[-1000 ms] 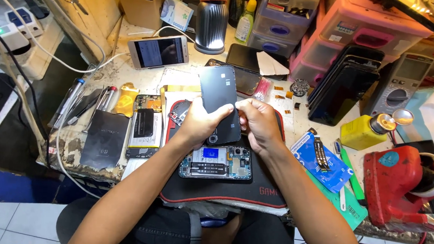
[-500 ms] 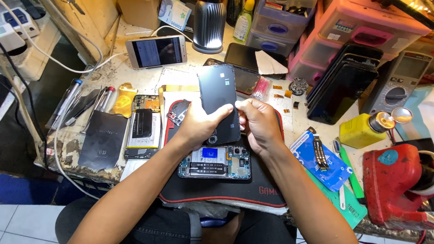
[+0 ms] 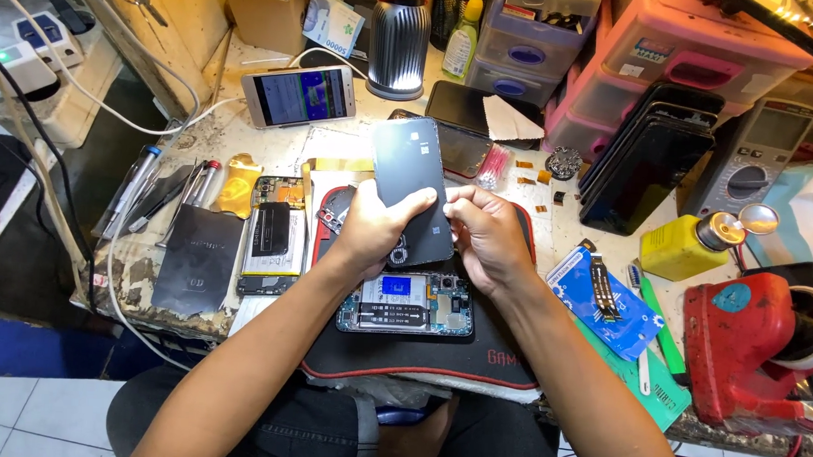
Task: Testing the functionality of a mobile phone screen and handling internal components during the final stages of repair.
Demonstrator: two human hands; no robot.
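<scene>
Both my hands hold a dark phone back cover [image 3: 413, 187], tilted up above a black mat [image 3: 419, 350] with a red edge. My left hand [image 3: 379, 229] grips its left lower side. My right hand [image 3: 485, 234] pinches its right lower edge. Just below the hands, an opened phone [image 3: 407, 305] lies flat on the mat with its circuit boards showing.
A second opened phone [image 3: 274, 235] and a dark panel [image 3: 196, 259] lie to the left, with several tools [image 3: 163, 188]. A lit phone [image 3: 298, 95] leans at the back. Right: stacked dark panels [image 3: 647, 158], yellow bottle [image 3: 693, 244], red tape dispenser [image 3: 752, 353], blue card [image 3: 602, 299].
The back cover has shifted slightly in my hands, turned a little more upright; both hands keep their grip above the opened phone.
</scene>
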